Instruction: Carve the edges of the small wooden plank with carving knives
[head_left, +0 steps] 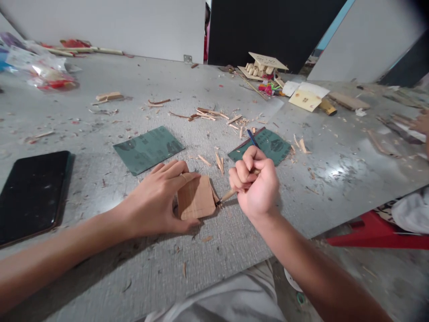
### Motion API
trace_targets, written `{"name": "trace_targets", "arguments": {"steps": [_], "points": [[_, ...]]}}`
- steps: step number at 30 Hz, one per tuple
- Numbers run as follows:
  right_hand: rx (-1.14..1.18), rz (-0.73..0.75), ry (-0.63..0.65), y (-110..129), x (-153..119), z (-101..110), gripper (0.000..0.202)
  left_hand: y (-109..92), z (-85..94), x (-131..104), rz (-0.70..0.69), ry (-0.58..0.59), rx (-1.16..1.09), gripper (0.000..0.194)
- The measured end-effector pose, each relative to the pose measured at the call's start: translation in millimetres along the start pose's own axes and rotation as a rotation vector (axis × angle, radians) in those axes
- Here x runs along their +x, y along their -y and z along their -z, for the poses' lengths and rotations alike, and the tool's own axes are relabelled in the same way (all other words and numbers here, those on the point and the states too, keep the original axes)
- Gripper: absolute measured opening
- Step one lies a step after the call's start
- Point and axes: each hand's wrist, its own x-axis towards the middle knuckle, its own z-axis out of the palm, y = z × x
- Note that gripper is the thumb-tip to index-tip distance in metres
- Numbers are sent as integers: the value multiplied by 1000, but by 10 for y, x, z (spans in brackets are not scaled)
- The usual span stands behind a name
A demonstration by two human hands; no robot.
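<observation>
My left hand (161,192) holds a small flat wooden piece (196,199) against the table, with the thumb on its near edge and the fingers along its far left side. My right hand (256,181) is closed around a carving tool (229,195) with a light wooden handle. Its dark tip meets the right edge of the wood, where a thin sliver (215,196) stands partly split off. Just beyond the right fist a dark blue stick-like thing (252,137) shows; whether the hand also holds it I cannot tell.
Two green printed sheets (149,150), apparently sandpaper, lie beyond the hands. A black phone (33,194) is at the left. Wood shavings (209,113) litter the grey table (214,255). A small wooden model (261,67) stands at the back, and another person's hand (420,123) shows far right.
</observation>
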Motion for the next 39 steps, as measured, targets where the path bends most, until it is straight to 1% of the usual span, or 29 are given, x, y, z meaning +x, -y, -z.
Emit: {"name": "trace_targets", "arguments": {"steps": [2, 4, 7, 10, 13, 15, 18, 21, 25, 31, 35, 39], "points": [[3, -10, -15, -9, 6, 1, 14, 1, -1, 1, 4, 6, 9, 84], [-6, 6, 7, -14, -34, -31, 15, -11, -13, -10, 7, -4, 28, 85], [-107, 75, 93, 15, -172, -160, 18, -45, -39, -39, 2, -38, 60, 83], [-257, 132, 204, 123, -273, -344, 19, -79, -48, -58, 5, -54, 85, 76], [-245, 212, 236, 256, -210, -494, 20, -97, -39, -57, 23, -51, 100, 76], [-208, 194, 236, 291, -103, -539, 21, -98, -32, -53, 29, -46, 101, 80], [-181, 96, 236, 234, 33, -518, 20, -92, -33, -54, 31, -48, 83, 80], [-203, 14, 213, 133, 74, -444, 18, -96, -33, -57, 39, -50, 54, 77], [-219, 1, 191, 81, 66, -389, 16, -115, -20, -50, 60, -34, 42, 72], [-290, 64, 145, 79, 46, -450, 17, -112, -12, -49, 53, -43, 35, 72], [-402, 170, 108, 24, -93, -510, 20, -111, -21, -49, 35, -59, 35, 71], [-493, 260, 99, -40, -241, -514, 20, -131, -22, -47, 44, -70, 35, 61]]}}
